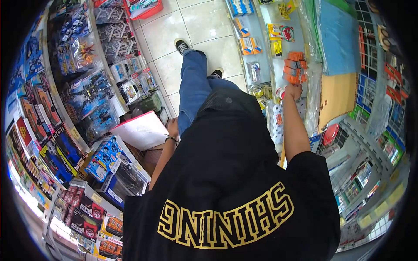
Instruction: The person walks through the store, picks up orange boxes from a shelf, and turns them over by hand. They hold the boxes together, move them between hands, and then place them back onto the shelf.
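Note:
My left hand (pixel 173 128), with a dark bracelet at its wrist, grips the right edge of a white pad with a pinkish-red border (pixel 141 129). On the other side my right arm reaches out to the shelf, and my right hand (pixel 293 92) is closed at a small red-and-white roll (pixel 281 92). Orange packets (pixel 295 68) lie just beyond that hand. Nearer to me on the same shelf stand white rolls (pixel 277 117). The fingertips of my right hand are partly hidden.
Shelves of packaged toys (pixel 89 104) line the left side. A tiled floor (pixel 163 32) runs ahead between the shelves, with a red basket (pixel 148 9) at the top. On the right are a cardboard sheet (pixel 337 100), blue folders (pixel 338 39) and wire racks (pixel 365 148).

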